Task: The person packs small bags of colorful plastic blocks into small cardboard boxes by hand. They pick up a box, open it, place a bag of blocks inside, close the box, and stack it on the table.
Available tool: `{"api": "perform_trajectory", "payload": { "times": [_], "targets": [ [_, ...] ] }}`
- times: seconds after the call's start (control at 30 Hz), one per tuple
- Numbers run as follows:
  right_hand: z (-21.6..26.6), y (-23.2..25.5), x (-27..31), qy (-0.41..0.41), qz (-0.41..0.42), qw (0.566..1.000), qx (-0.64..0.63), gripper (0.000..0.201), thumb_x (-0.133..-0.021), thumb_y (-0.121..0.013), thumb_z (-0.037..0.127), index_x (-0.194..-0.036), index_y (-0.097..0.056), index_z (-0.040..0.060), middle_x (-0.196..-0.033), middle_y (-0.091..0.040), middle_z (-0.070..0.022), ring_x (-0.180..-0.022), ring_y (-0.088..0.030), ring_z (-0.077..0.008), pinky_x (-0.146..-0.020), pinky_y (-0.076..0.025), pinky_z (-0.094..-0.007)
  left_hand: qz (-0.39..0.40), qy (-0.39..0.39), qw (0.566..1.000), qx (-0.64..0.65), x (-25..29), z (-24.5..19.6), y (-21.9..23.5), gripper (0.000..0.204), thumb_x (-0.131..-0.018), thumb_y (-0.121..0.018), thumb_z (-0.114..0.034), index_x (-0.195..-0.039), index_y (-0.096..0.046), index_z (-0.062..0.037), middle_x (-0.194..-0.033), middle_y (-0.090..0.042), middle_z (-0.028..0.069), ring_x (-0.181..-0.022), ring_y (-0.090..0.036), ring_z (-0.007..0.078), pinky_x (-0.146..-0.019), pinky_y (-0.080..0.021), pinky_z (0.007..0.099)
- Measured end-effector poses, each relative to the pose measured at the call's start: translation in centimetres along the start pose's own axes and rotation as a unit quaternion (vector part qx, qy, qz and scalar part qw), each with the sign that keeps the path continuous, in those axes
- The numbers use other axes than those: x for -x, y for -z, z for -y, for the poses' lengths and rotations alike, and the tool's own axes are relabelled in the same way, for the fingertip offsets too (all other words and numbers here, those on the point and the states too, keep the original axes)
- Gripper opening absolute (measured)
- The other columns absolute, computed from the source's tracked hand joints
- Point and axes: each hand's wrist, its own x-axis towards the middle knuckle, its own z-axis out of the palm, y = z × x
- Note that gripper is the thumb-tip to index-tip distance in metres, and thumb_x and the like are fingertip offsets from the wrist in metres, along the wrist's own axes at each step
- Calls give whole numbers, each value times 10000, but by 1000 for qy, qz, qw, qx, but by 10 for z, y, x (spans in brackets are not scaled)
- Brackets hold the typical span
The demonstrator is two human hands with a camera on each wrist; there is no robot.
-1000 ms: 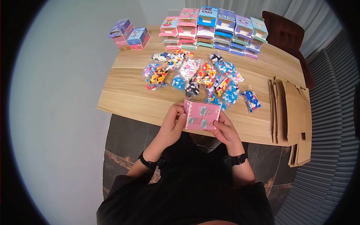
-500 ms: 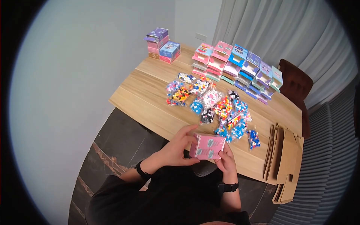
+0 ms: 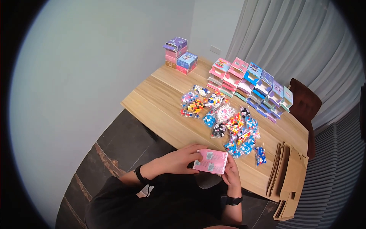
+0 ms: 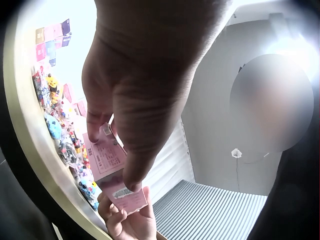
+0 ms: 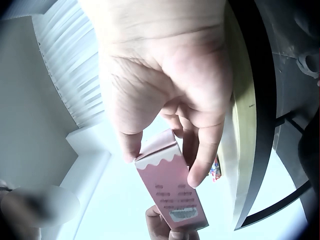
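Note:
A small pink box [image 3: 210, 161] is held between both hands over the table's near edge. The left hand [image 3: 177, 160] grips its left end, with thumb and fingers on opposite sides in the left wrist view, where the box [image 4: 107, 157] shows printed faces. At the other end the right hand [image 3: 231, 173] holds it by thumb and fingers; the right wrist view shows this hand [image 5: 170, 90] around the end of the box [image 5: 170, 182] that has a wavy white border. Bags of colourful small pieces [image 3: 225, 113] lie beyond the hands.
Open boxes [image 3: 253, 72] stand stacked at the back of the table [image 3: 152, 99], with more boxes [image 3: 187, 61] at the back left. A small bag [image 3: 260, 155] lies apart at the right, near flattened cardboard [image 3: 291, 171]. A brown chair [image 3: 305, 99] stands behind.
The head view has swung, so the table sits lower and further right in it. The left hand opened wide beside the box and now grips its left end; the right hand kept hold.

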Motion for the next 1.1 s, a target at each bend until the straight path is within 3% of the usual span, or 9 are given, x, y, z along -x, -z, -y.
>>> {"api": "perform_trajectory", "payload": {
  "times": [0.13, 0.23, 0.3, 0.43, 0.5, 0.7, 0.73, 0.83, 1.1],
  "targets": [
    [3, 6, 3, 3, 37, 997, -71, 540, -993, -538, 277, -1424, -331, 28, -1250, -552, -188, -1120, -606, -306, -854, -553, -435, -30, 19, 999, -1, -7, -5, 39, 411, -702, -831, -117, -980, -532, -66, -1389, -455, 209, -1277, -463, 391, -1014, -421, 429],
    [-1, 15, 4, 3, 35, 994, -104, 451, -1010, -503, 216, -1401, -374, 32, -1204, -571, -190, -1116, -608, -316, -868, -544, -433, -122, 49, 989, -60, -22, 7, 75, 409, -707, -818, -90, -986, -518, -80, -1338, -502, 168, -1243, -504, 315, -996, -427, 400],
    [1, 16, 5, 0, 36, 993, -114, 408, -1015, -482, 174, -1388, -396, 34, -1192, -576, -185, -1116, -608, -313, -874, -540, -428, -201, 124, 971, 26, -38, 37, 94, 382, -749, -787, -86, -1007, -505, -85, -1279, -528, 114, -1168, -528, 212, -940, -460, 347],
    [6, 11, 7, -10, 47, 994, -96, 374, -1013, -452, 108, -1378, -412, 32, -1184, -581, -170, -1122, -603, -297, -886, -535, -419, -346, 212, 914, -11, -94, 108, 139, 387, -734, -796, -136, -975, -507, -46, -980, -645, 92, -773, -614, 157, -680, -505, 310],
    [7, 10, 8, -12, 46, 995, -83, 372, -1010, -454, 98, -1373, -414, 24, -1177, -583, -171, -1115, -605, -301, -877, -539, -419, -389, 162, 902, -97, -124, 154, 160, 389, -720, -804, -180, -940, -521, -31, -843, -631, 86, -631, -581, 163, -584, -484, 306],
    [10, 12, 12, -22, 50, 997, -55, 367, -998, -470, 61, -1361, -429, 20, -1152, -599, -169, -1101, -606, -279, -873, -538, -404, -417, 184, 855, -248, -197, 284, 211, 453, -709, -808, -314, -916, -553, -1, -871, -609, 163, -812, -588, 277, -718, -488, 383],
    [9, 14, 12, -18, 62, 997, -48, 371, -1001, -471, 65, -1367, -427, 24, -1158, -600, -164, -1105, -599, -259, -885, -531, -400, -381, 228, 835, -326, -206, 256, 206, 476, -713, -796, -345, -932, -562, 6, -948, -611, 206, -954, -563, 341, -815, -474, 428],
    [8, 14, 12, -14, 73, 996, -41, 363, -996, -481, 54, -1356, -441, 27, -1144, -609, -164, -1096, -605, -252, -885, -526, -392, -338, 248, 805, -421, -219, 274, 208, 500, -716, -785, -350, -965, -560, 20, -1009, -598, 222, -1008, -553, 377, -860, -465, 453],
    [16, 14, 10, -14, 112, 994, -11, 380, -1005, -486, 94, -1371, -424, 13, -1162, -603, -145, -1111, -589, -219, -909, -501, -361, -313, 257, 806, -432, -225, 295, 203, 453, -786, -732, -274, -1056, -536, 32, -1161, -534, 261, -1086, -517, 425, -948, -434, 487]
  ]
}}
